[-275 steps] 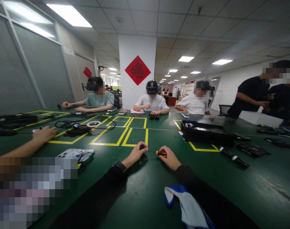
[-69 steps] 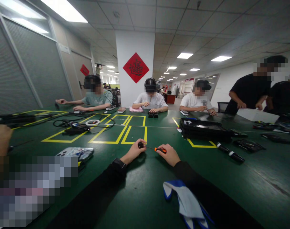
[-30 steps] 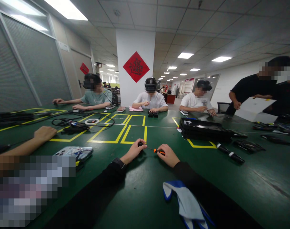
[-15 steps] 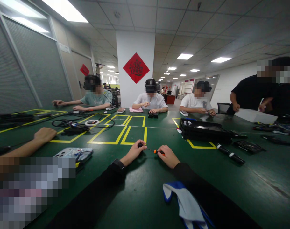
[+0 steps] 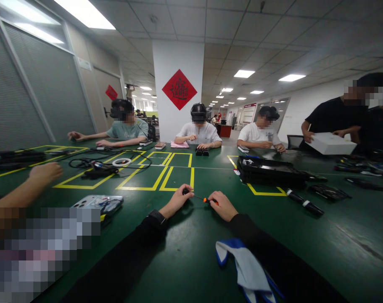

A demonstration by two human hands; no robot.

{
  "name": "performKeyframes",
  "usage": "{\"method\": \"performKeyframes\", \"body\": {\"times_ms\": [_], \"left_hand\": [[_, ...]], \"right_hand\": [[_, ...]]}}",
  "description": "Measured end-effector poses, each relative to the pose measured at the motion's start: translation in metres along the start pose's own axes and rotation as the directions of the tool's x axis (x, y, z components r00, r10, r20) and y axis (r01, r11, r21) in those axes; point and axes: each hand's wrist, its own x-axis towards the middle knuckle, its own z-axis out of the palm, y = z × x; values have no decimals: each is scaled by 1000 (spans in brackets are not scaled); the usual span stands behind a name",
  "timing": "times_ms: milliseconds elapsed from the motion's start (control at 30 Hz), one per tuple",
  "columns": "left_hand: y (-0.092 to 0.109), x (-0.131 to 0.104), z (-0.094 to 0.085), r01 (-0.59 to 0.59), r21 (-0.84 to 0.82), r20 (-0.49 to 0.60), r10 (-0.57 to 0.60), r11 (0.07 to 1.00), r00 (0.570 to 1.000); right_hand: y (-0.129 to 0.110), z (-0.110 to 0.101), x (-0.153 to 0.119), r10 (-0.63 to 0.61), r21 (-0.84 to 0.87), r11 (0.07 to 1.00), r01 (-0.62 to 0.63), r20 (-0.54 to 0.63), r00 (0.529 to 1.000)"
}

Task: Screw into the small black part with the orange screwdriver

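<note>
In the head view, we have both hands in front of us over the green table (image 5: 185,265), a little apart. Our left hand (image 5: 178,200) pinches a small black piece (image 5: 186,191) between thumb and fingers; it is too small for us to make out what it is. Our right hand (image 5: 222,206) is curled around the handle of an orange and black screwdriver (image 5: 205,200). The screwdriver sits between our hands, its thin shaft pointing left to the black piece, though we cannot tell whether the tip touches it.

We wear a dark watch (image 5: 157,216) on the left wrist. A blue and white cloth (image 5: 249,269) lies below our right forearm. To our left we see a phone (image 5: 98,203) and, beyond it, a neighbour's hand (image 5: 45,172). A black case (image 5: 270,170) stands ahead to our right, partly over yellow tape (image 5: 267,194). Across the table, three people are seated, and a standing person in black holds a white box (image 5: 331,144).
</note>
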Motion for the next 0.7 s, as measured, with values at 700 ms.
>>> {"method": "performKeyframes", "body": {"times_ms": [700], "left_hand": [[-1, -1, -1, 4, -21, 24, -4, 1000, 1000]], "right_hand": [[2, 3, -1, 33, 95, 995, -32, -17, 999]]}}
